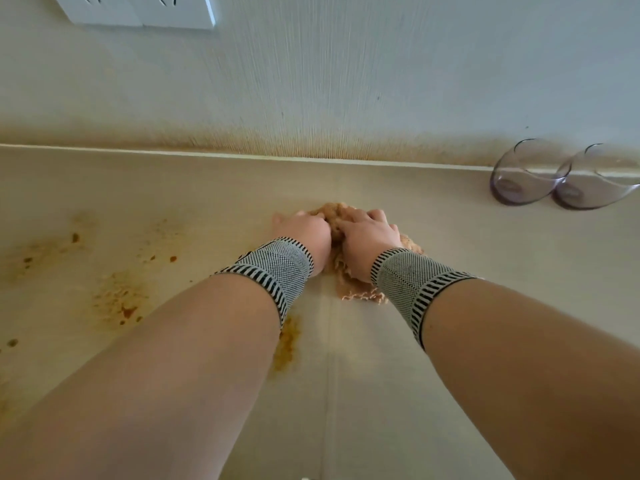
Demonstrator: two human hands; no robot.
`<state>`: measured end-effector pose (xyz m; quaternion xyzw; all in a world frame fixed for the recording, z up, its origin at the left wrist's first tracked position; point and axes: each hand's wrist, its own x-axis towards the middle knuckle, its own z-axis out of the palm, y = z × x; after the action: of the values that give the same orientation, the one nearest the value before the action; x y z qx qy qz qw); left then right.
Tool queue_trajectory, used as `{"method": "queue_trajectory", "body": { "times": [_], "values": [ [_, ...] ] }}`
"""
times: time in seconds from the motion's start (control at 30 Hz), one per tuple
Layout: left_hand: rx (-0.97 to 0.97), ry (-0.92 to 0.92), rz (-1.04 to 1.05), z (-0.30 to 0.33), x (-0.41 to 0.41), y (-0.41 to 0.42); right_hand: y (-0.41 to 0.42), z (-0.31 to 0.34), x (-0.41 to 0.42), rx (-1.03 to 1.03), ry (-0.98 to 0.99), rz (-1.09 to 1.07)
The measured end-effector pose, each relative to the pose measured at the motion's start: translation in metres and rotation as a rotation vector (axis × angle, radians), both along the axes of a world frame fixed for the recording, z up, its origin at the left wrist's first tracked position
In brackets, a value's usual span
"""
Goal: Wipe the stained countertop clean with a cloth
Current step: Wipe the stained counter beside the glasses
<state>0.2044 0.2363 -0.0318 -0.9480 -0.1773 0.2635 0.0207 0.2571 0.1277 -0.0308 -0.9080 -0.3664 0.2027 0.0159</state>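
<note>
A crumpled beige-pink cloth [360, 292] lies bunched on the pale countertop [485, 306], near its back edge in the middle. Both hands press down on it side by side: my left hand [304, 233] on its left part, my right hand [367, 237] on its right, fingers curled into the fabric. Most of the cloth is hidden under the hands; a frayed edge sticks out toward me. Orange-brown stains [117, 299] spatter the counter to the left, and one streak [287, 344] runs beside my left forearm. Striped grey bands wrap both wrists.
Two clear purple-tinted glass bowls [526, 178] stand against the wall at the back right. The wall [311, 81] above the counter's back edge is speckled brown along its base. White wall sockets [145, 8] sit at the top left.
</note>
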Motion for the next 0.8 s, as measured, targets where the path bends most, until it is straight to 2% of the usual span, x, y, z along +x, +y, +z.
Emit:
{"method": "queue_trajectory", "body": {
  "times": [0.17,0.37,0.5,0.8],
  "values": [
    [0.045,-0.022,-0.036,-0.013,0.055,0.035,0.031,-0.003,0.047,0.008,-0.032,-0.046],
    [0.0,-0.104,-0.043,-0.023,0.088,0.055,0.049,-0.005,0.079,0.03,-0.036,-0.086],
    [0.024,-0.083,-0.114,-0.026,0.088,0.057,0.05,0.001,0.08,0.002,-0.023,-0.093],
    [0.005,-0.043,-0.016,-0.006,0.024,0.011,0.012,0.0,0.027,-0.002,0.0,-0.073]
  ]
}}
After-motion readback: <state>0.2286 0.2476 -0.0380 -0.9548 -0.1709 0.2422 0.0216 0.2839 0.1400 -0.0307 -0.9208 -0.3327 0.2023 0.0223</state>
